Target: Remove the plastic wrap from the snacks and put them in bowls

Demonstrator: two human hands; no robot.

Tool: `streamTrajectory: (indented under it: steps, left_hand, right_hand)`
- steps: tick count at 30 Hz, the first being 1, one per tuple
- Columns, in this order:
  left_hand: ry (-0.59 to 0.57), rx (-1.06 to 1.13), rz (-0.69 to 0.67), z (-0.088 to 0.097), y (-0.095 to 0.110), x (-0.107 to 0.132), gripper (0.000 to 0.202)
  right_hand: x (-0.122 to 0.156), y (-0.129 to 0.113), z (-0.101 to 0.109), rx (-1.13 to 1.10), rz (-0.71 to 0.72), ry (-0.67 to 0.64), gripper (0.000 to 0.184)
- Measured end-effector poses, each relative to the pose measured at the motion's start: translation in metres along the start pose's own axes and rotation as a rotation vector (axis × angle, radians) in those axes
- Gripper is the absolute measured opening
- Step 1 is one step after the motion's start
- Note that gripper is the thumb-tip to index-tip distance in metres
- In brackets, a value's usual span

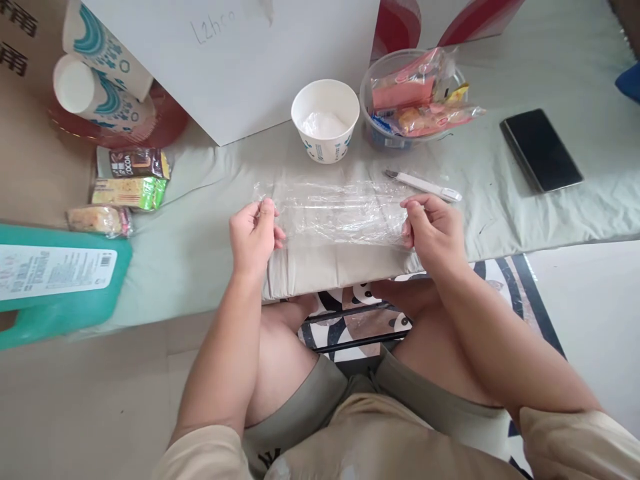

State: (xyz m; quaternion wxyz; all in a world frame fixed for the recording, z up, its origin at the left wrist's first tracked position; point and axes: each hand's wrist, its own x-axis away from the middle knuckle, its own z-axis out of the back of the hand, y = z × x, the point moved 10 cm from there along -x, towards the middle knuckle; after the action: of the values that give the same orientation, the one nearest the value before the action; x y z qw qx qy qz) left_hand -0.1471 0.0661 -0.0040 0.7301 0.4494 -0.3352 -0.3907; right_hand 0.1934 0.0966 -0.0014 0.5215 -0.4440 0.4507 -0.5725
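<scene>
A sheet of clear plastic wrap (340,210) lies stretched across the grey-green cloth near the front edge of the low surface. My left hand (254,233) pinches its left end with the fingers curled closed. At the other end, my right hand (434,230) grips the wrap's right edge the same way. Just behind the wrap stands a white paper cup (325,120) with white powder or crystals inside. A white utility knife (425,185) lies a little beyond my right hand.
A clear plastic bowl (373,137) holds snack packets at the back. A black phone (541,149) lies at right. Snack packets (131,177), stacked paper cups (95,87), a white board (240,60) and a teal container (55,280) are at left.
</scene>
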Motion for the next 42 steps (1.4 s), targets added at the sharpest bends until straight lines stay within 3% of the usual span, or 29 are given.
streamTrajectory:
  steps: [3, 8, 14, 17, 19, 21, 23, 26, 28, 30, 33, 38, 42]
  left_hand:
    - [0.002, -0.045, -0.012, 0.002, 0.0, -0.004, 0.032]
    - [-0.073, -0.084, 0.008, -0.003, -0.002, -0.006, 0.025]
    - [-0.03, -0.429, -0.066, -0.001, -0.001, -0.008, 0.018]
    - [0.052, -0.56, -0.145, 0.006, 0.009, -0.009, 0.012]
    - [0.193, -0.591, -0.26, 0.017, 0.026, -0.003, 0.027]
    - [0.285, -0.597, -0.446, 0.017, 0.048, 0.013, 0.028]
    - [0.172, -0.582, -0.661, -0.008, 0.066, 0.034, 0.017]
    - [-0.261, -0.577, -0.93, -0.076, 0.077, 0.079, 0.021]
    - [-0.434, -0.628, -1.0, -0.109, 0.075, 0.104, 0.038]
    - [-0.479, -0.693, -0.992, -0.128, 0.071, 0.117, 0.056]
    - [-0.484, -0.758, -1.007, -0.139, 0.068, 0.131, 0.053]
    - [-0.476, -0.755, -1.157, -0.138, 0.064, 0.161, 0.011]
    - [-0.45, -0.477, -1.078, -0.119, 0.065, 0.149, 0.017]
  right_hand:
    - [-0.002, 0.005, 0.005, 0.089, -0.019, 0.021, 0.015]
    - [-0.008, 0.007, 0.018, 0.289, 0.075, 0.095, 0.004]
    - [-0.013, 0.001, 0.021, 0.648, 0.193, 0.152, 0.041]
    - [-0.007, -0.02, 0.027, 0.661, 0.327, 0.273, 0.043]
    - [0.002, -0.038, 0.029, 0.579, 0.432, 0.331, 0.027]
    - [0.008, -0.051, 0.019, 0.484, 0.526, 0.277, 0.007]
    - [0.013, -0.058, 0.001, 0.422, 0.581, 0.16, 0.009]
    - [0.009, -0.051, -0.022, 0.382, 0.527, 0.022, 0.009]
    - [0.001, -0.038, -0.025, 0.342, 0.426, -0.004, 0.013]
    - [-0.006, -0.029, -0.018, 0.283, 0.369, 0.03, 0.021]
    - [-0.01, -0.027, -0.001, 0.242, 0.373, 0.116, 0.03]
    - [-0.013, -0.024, 0.017, 0.2, 0.344, 0.183, 0.026]
    - [-0.019, -0.019, 0.031, 0.136, 0.327, 0.228, 0.021]
